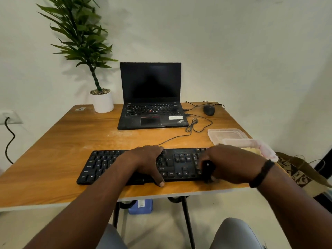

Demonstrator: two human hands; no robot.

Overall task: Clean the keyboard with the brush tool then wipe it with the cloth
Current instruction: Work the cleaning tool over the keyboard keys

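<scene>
1. Black keyboard point(172, 166) — flat on the wooden bench point(53, 159), lengthwise along the near edge, cable running from its far edge toward the laptop point(150, 97).
2. Left hand point(147, 160) — palm down across the middle of the keyboard, fingers laid over the far edge, thumb reaching past the near edge onto the bench. Grip spread and pressing, curled round nothing.
3. Right hand point(231, 164) — over the right end of the keyboard, at the number pad. Grip curled round a small black tool point(208, 168), presumably the brush; working tip at the near right corner of the keyboard, blurred, bristles not distinguishable.
4. Black band point(262, 173) — on the right wrist, right of the keyboard.
5. Clear plastic container point(251, 142) with something pale yellow inside, possibly the cloth — just behind the right end of the keyboard, partly hidden by the right hand. Clear lid point(226, 134) immediately behind the container.
6. Laptop — open, screen dark, well behind the keyboard at the far side of the bench.
7. Black mouse point(209, 109) — behind the keyboard, right of the laptop, cable looped beside it.
8. Potted plant point(102, 101) in a white pot — behind the keyboard, left of the laptop.
9. Blue container point(141, 206) — on the floor, below the keyboard, under the bench.
10. Patterned paper bag point(301, 175) — right of the keyboard, beyond the bench edge.
</scene>
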